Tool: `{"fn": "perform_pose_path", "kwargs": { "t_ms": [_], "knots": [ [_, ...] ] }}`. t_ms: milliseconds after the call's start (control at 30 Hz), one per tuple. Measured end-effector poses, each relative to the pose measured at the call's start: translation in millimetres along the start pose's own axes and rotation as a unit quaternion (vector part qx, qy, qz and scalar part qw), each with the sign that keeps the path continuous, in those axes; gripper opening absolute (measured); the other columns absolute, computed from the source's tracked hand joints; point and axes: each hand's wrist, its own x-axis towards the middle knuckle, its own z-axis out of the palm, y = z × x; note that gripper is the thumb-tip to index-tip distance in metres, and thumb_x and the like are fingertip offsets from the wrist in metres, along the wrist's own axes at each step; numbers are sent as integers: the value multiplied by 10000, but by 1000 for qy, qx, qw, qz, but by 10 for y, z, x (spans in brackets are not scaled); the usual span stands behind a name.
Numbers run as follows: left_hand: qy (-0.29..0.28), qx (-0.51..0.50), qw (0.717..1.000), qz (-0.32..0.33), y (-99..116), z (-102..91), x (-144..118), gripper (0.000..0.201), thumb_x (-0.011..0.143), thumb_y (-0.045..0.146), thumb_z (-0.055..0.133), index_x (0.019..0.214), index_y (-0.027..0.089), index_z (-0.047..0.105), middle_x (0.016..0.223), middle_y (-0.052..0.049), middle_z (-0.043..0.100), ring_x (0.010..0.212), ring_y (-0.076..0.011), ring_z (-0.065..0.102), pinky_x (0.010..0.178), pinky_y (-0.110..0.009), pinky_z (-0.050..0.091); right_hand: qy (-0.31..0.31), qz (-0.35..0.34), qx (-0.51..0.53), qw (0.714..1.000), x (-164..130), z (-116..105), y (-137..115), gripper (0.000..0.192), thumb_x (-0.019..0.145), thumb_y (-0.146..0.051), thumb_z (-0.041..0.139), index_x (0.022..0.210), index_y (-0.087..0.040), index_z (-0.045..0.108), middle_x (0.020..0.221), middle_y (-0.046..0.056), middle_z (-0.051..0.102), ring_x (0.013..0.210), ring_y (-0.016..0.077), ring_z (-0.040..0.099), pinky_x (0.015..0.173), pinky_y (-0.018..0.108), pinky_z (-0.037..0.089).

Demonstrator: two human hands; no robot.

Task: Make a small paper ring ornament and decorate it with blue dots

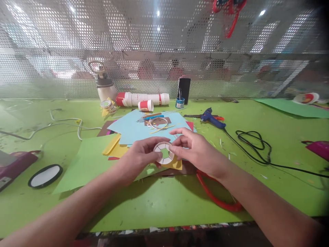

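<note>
A small white paper ring (pixel 166 161) with dark lines across it and an angular hole in the middle is held up over the green table. My left hand (pixel 141 155) pinches its left side, thumb in front and fingers behind. On the right side, my right hand (pixel 191 145) has its thumb and a finger closed on the rim, with the index finger stretched out above. Beneath lie yellow paper (pixel 177 164), a light blue sheet (pixel 131 127) and a green sheet (pixel 82 161). A red loop-shaped handle (pixel 216 200) lies partly under my right forearm.
A blue glue gun (pixel 213 118) trails a black cord (pixel 246 156) rightward. Stacked paper cups (pixel 144 98), a single cup (pixel 145 105), a bottle (pixel 106 90), a small blue jar (pixel 180 102) and a phone (pixel 184 90) stand before the perforated metal screen (pixel 154 68). A black-rimmed oval (pixel 45 175) lies left.
</note>
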Motion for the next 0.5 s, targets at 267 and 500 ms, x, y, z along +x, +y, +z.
{"fn": "perform_pose_path", "kwargs": {
  "t_ms": [267, 500],
  "knots": [
    [-17, -15, 1000, 12, 37, 11, -18, 355, 778, 137, 670, 1132, 167, 682, 900, -2, 723, 768, -123, 603, 637, -224, 491, -20, 4, 75, 997, 38, 107, 95, 467, 802, -219, 651, 1245, -174, 512, 799, -9, 597, 755, 169, 610, 724, 339, 503],
    [-14, -47, 999, 3, 30, 3, -17, 350, 779, 113, 638, 1117, 182, 694, 937, -18, 720, 797, -135, 617, 674, -238, 484, -1, -7, 99, 995, 8, 130, 66, 431, 771, -202, 670, 1186, -174, 555, 747, -44, 567, 689, 134, 586, 684, 307, 485]
  ]
}}
